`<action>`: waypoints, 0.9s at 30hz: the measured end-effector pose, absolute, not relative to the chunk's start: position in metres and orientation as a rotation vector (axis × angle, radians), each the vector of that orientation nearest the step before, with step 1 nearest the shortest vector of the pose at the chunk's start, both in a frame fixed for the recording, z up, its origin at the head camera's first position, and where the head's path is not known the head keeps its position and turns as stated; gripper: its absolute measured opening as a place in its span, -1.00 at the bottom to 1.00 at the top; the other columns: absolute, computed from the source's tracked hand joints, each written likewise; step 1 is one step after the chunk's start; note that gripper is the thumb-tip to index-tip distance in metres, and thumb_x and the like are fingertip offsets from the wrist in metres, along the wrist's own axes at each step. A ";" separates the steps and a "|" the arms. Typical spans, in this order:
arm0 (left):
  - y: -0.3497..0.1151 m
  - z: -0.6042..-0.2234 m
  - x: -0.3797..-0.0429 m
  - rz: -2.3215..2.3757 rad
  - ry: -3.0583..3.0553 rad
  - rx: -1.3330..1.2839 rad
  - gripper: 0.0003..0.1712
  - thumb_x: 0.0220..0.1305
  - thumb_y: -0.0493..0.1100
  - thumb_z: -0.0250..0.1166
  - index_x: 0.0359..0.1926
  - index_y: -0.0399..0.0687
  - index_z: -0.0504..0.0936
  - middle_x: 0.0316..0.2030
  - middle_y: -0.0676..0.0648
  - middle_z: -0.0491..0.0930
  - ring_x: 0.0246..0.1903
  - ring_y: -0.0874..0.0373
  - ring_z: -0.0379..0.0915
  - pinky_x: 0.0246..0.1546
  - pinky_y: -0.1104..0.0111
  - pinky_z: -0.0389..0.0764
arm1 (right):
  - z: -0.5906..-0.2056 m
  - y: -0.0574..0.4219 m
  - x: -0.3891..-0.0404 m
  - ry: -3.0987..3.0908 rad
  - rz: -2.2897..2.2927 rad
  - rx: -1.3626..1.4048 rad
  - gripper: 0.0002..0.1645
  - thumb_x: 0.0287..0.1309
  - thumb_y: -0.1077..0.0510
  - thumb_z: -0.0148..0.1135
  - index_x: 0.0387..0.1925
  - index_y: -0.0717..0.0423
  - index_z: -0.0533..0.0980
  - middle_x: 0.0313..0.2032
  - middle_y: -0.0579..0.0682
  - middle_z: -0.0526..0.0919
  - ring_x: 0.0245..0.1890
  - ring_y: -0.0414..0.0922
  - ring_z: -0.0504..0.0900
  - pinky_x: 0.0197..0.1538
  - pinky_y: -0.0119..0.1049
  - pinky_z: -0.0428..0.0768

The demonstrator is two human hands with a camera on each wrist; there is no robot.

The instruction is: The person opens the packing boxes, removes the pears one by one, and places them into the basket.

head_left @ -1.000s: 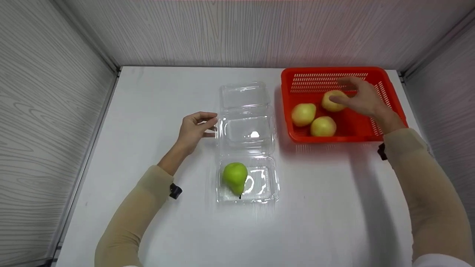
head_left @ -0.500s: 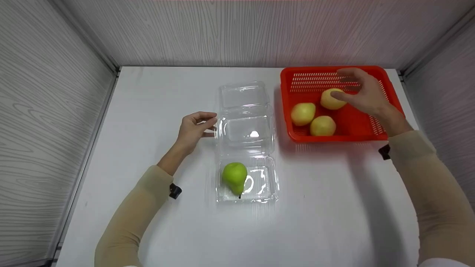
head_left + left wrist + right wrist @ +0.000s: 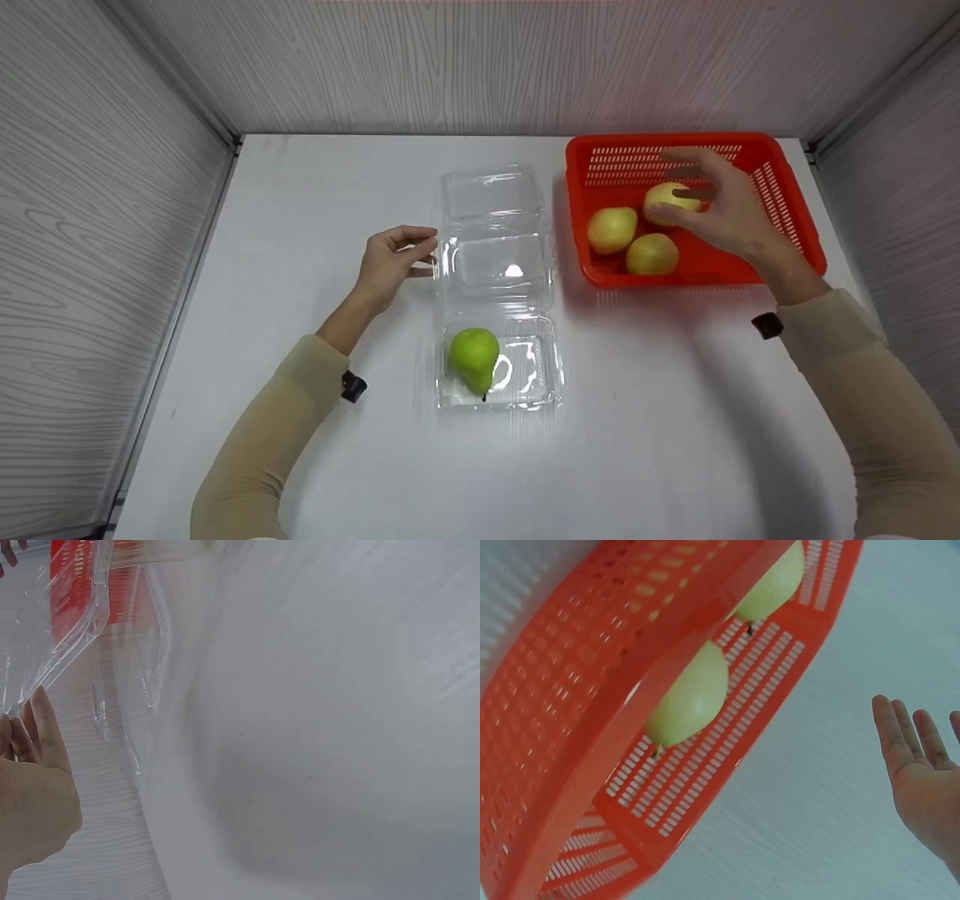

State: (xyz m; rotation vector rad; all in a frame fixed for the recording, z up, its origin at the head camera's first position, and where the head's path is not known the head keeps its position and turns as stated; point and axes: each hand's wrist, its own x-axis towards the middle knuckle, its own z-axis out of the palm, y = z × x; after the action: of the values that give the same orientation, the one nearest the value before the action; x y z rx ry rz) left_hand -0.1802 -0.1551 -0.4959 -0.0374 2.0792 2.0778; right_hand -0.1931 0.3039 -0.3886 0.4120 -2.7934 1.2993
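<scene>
My left hand (image 3: 384, 266) pinches the left edge of a clear plastic clamshell box (image 3: 499, 292), its thumb and fingers at the rim in the left wrist view too. The box lies unfolded, its sections in a row from back to front. A green pear (image 3: 474, 356) lies in the nearest section, stem toward me. Over the red plastic basket (image 3: 697, 280) my right hand (image 3: 731, 206) is spread, thumb and fingers apart around the far yellow pear (image 3: 664, 196), which they partly hide. Two more yellow pears (image 3: 612, 230) sit at the basket's left. In the right wrist view, the right hand (image 3: 930, 795) has extended fingers.
A white table (image 3: 600, 457) bears the box and basket. Grey wood-grain panels (image 3: 405, 67) stand along its back and both sides. The basket's slotted wall (image 3: 630, 165) rises close to the back edge, right of the box.
My right hand first rose slightly toward the back, then came left and lower over the far yellow pear. The left hand, box and green pear stay in place.
</scene>
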 end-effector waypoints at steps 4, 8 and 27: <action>-0.156 -0.498 -0.181 2.076 2.081 -0.034 -0.69 0.44 -0.18 0.40 0.10 -0.24 0.69 -0.01 -0.20 0.69 -0.14 -0.04 0.74 -0.03 0.11 0.87 | -0.390 0.291 -0.180 -2.729 1.333 0.485 -0.22 0.21 0.12 0.55 0.43 -0.08 0.46 0.36 0.00 0.58 0.20 -0.26 0.61 0.13 -0.66 0.64; -0.158 -0.499 -0.180 2.080 2.073 -0.037 -0.65 0.44 -0.19 0.40 0.13 -0.29 0.67 -0.09 -0.07 0.70 -0.17 0.02 0.74 -0.11 0.24 0.89 | -0.392 0.276 -0.166 -2.694 1.381 0.520 -0.24 0.21 0.16 0.54 0.41 0.01 0.46 0.34 0.02 0.60 0.12 -0.34 0.62 0.08 -0.63 0.70; -0.159 -0.497 -0.179 2.091 2.066 -0.041 -0.74 0.44 -0.22 0.39 0.07 -0.23 0.70 -0.17 0.04 0.68 -0.26 0.18 0.71 -0.12 0.25 0.89 | -0.431 0.218 -0.116 -2.600 1.680 0.518 -0.18 0.08 0.28 0.60 0.38 0.16 0.47 0.29 0.13 0.64 0.15 0.15 0.72 0.10 -0.18 0.85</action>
State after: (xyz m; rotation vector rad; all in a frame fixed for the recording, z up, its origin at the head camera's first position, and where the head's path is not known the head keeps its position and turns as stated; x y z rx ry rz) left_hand -0.1793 -0.1590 -0.4970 -0.0407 2.0656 2.0911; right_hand -0.1158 0.2181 -0.4312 0.5180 -2.6003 1.6797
